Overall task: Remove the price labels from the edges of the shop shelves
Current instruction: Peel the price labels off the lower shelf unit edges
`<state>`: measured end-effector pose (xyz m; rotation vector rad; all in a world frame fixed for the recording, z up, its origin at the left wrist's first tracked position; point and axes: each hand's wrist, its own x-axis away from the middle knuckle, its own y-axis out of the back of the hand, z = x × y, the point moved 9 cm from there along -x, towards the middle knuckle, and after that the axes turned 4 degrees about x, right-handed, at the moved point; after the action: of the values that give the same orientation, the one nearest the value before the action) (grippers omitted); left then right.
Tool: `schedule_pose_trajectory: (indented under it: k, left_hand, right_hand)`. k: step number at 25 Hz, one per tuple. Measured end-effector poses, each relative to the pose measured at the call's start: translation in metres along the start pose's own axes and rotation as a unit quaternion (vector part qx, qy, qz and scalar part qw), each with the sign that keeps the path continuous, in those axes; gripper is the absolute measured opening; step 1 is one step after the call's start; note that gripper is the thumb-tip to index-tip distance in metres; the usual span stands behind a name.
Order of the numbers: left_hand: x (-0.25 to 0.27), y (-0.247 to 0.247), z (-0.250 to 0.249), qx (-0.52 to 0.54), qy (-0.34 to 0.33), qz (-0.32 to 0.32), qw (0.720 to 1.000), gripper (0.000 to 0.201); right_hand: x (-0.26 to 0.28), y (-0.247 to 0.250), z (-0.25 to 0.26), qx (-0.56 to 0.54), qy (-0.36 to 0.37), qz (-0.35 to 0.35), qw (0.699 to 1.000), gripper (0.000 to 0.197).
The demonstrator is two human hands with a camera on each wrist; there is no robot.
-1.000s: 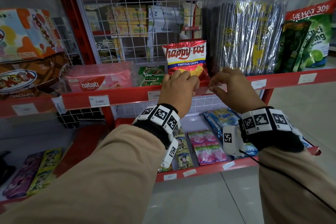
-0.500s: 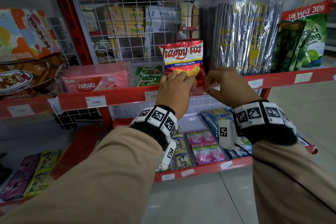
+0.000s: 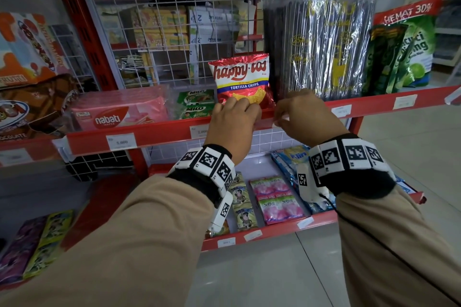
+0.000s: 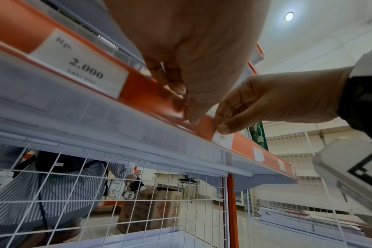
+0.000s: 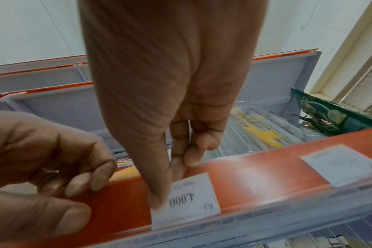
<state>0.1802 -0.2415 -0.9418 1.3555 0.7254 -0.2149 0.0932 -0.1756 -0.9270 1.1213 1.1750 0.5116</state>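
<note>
Price label [image 5: 189,199] marked 4.000 sits in the clear strip on the red shelf edge [image 3: 159,134], right under my right hand [image 3: 305,117], whose thumb and fingertips pinch its left end. Just to its left, my left hand [image 3: 230,123] grips the strip's upper lip with curled fingers. Behind my hands stands a Happy Tos chips bag [image 3: 240,80]; farther left, another label [image 4: 78,66] reads 2.000.

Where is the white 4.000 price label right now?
The white 4.000 price label sits in the red shelf edge strip below the tortilla chips, pinched by the right hand.
</note>
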Motion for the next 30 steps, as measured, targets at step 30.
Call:
schedule_pose_trajectory:
  k: [30]
  left_hand:
    - [0.003, 0.013, 0.019, 0.161, 0.038, -0.104, 0.981, 0.030]
  right_hand:
    - [0.002, 0.003, -0.012, -0.312, -0.034, -0.152, 0.937, 0.011]
